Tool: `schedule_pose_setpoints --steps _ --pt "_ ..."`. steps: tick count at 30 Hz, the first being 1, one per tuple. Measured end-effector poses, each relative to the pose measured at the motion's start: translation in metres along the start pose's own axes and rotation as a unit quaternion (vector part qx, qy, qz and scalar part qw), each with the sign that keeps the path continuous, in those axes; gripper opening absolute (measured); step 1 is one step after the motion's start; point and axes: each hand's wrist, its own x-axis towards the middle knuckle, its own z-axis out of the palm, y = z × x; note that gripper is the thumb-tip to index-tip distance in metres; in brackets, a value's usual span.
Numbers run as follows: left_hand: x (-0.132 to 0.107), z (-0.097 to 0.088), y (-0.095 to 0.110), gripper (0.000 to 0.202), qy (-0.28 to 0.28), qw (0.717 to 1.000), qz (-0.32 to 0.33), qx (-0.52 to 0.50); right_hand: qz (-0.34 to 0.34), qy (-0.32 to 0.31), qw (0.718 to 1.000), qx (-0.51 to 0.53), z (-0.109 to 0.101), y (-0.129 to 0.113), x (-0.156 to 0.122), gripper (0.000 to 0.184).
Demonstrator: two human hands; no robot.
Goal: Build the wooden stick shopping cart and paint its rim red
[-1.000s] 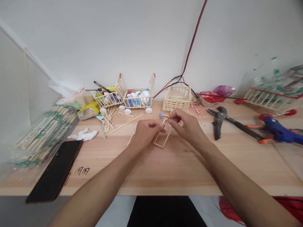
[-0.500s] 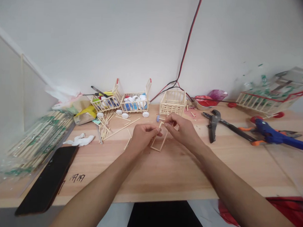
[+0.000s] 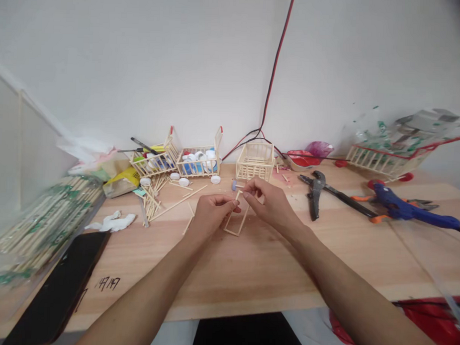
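Left hand [image 3: 216,211] and right hand [image 3: 268,201] both pinch the far end of a narrow rectangular pale-wood stick frame [image 3: 243,221] over the light wood-grain tabletop [image 3: 271,274], apparently setting a corner joint, so next move likely calls for holding it square.

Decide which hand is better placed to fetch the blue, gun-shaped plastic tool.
Probably the right hand: it is nearer the blue tool, while the left hand is farther. Both hands are at the pale, rectangular wooden frame.
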Motion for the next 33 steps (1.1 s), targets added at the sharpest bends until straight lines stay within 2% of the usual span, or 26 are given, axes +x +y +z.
schedule_pose_setpoints --steps 28,31,33 --pt "-0.0001 0.0032 -0.0049 0.024 0.011 1.0 0.01 -0.022 -0.011 -0.018 1.0 -0.014 -0.0006 0.0002 -0.0001 0.008" --pt "0.0 0.0026 -0.0026 0.023 -0.001 0.999 0.007 -0.035 0.007 -0.014 1.0 -0.004 -0.0016 0.0012 0.0001 0.006" --pt "0.0012 0.0008 -0.001 0.023 -0.006 0.998 0.015 -0.06 0.036 0.003 0.999 0.021 -0.003 0.0025 0.0006 0.012"
